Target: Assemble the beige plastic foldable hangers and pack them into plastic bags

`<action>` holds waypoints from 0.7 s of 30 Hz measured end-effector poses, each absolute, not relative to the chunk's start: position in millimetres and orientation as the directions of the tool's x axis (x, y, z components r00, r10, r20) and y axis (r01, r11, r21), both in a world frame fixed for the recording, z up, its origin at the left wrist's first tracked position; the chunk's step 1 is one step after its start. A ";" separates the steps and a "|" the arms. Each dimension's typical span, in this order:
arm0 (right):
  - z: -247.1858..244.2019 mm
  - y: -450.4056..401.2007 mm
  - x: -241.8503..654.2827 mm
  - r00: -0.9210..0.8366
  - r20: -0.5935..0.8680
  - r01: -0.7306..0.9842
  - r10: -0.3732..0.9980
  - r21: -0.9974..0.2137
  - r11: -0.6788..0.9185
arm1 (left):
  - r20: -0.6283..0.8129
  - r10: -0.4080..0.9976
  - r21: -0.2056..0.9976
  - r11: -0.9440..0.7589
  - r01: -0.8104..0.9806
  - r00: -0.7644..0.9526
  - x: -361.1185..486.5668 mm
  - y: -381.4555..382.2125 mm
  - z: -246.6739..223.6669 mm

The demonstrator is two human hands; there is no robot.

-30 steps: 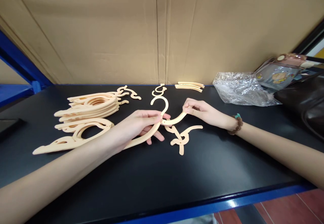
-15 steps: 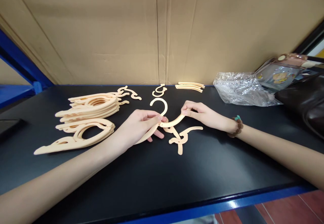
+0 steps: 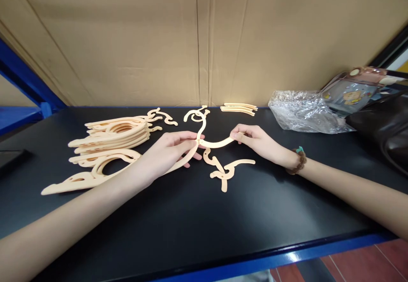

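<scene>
A beige hanger (image 3: 217, 144) with a curved hook at its top and two arms spread apart is held between my hands above the black table. My left hand (image 3: 174, 149) grips it near the joint, with the lower fingers partly spread behind. The fingertips of my right hand (image 3: 251, 139) pinch the end of its right arm. Just below and to the right, loose beige pieces (image 3: 228, 172) lie crossed on one another. Stacked beige hanger parts (image 3: 111, 135) sit to the left, partly behind my left forearm.
At the back lie thin beige strips (image 3: 239, 109) and small hook pieces (image 3: 206, 112). Crumpled clear plastic (image 3: 306, 114), a decorated clear bag (image 3: 350, 97) and a black bag (image 3: 382, 120) fill the right side. Cardboard (image 3: 127, 39) stands behind the black table (image 3: 197, 222).
The held hanger has risen slightly and its hook has tilted, now overlapping the small hook pieces behind. My left hand has shifted up and left with it; the loose pieces below have moved slightly left.
</scene>
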State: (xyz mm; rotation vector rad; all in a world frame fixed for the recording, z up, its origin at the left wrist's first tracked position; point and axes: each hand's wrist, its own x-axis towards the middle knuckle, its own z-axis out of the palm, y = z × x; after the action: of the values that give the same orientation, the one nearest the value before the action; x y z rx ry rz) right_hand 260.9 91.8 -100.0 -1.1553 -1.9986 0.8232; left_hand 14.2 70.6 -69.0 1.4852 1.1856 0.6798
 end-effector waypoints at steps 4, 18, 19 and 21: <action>-101.1 93.0 261.9 -0.361 0.228 0.465 0.904 -0.797 0.386 | -0.153 0.911 0.943 0.019 0.333 0.383 12.0 73.4 -72.2; -101.8 95.4 263.8 -0.361 0.225 0.456 0.905 -0.804 0.382 | -0.041 0.927 0.927 -0.103 0.360 0.373 12.3 73.2 -75.7; -101.8 95.6 263.8 -0.348 0.232 0.452 0.908 -0.808 0.379 | -0.045 0.934 0.930 -0.091 0.357 0.355 12.2 73.8 -75.5; -101.9 96.3 263.9 -0.323 0.250 0.435 0.913 -0.817 0.378 | -0.045 0.947 0.929 -0.078 0.363 0.319 12.1 75.0 -74.8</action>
State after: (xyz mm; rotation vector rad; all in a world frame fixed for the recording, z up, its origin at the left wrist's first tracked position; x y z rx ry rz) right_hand 263.9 96.3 -101.9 -1.1627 -1.9158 0.8385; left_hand 12.1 75.0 -74.8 1.6300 1.2090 0.7670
